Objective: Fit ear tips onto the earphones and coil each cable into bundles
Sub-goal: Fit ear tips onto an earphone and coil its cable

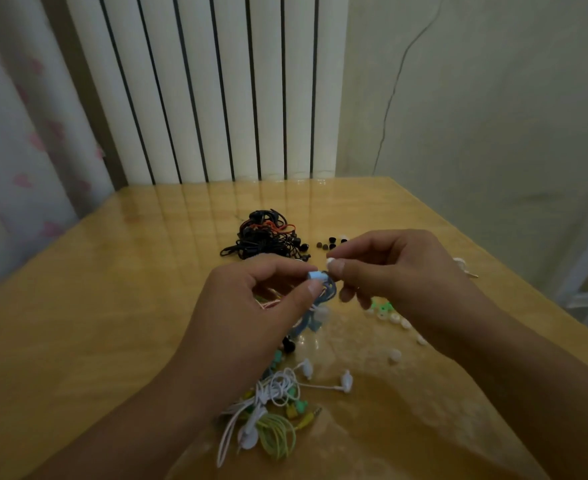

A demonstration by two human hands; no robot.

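From the head camera, two hands are meeting above the middle of a glossy wooden table (112,306). The left hand (251,306) is pinching a pale blue earphone (314,274) between thumb and forefinger, its other fingers curled underneath, and the blue cable (311,318) is hanging down from it towards the table. The right hand (400,268) is pinching a small white ear tip (330,261) between thumb and forefinger, holding it just beside the earphone's end; whether the two are touching cannot be told.

On the far side of the table a tangled pile of black earphones (261,239) is lying, with a few dark ear tips (327,244) scattered just to its right. White ear tips (394,355) and green ones (381,306) are lying on the table under and near the right wrist. On the near side, between the forearms, a loose heap of white, green and yellow earphones (272,410) is resting, cables overlapping.

Behind the table a white ribbed radiator (199,88) is standing against the wall, and a curtain (15,133) with pink hearts is hanging at far left.
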